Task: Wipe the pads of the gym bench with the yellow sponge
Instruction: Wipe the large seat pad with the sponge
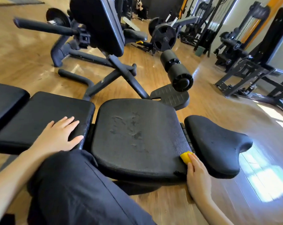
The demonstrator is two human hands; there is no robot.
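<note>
The gym bench lies across the view with several black pads in a row. My left hand rests flat, fingers spread, on the near right corner of the left-middle pad. The large middle pad shows wet streaks at its centre. My right hand holds the yellow sponge against the right edge of that pad, in the gap beside the curved end pad. Only a small part of the sponge shows beyond my fingers.
My knee in dark trousers is in front of the bench. Another black pad lies at far left. Behind stand an inclined bench, a foam roller pad, a weight plate and machines at right on the wooden floor.
</note>
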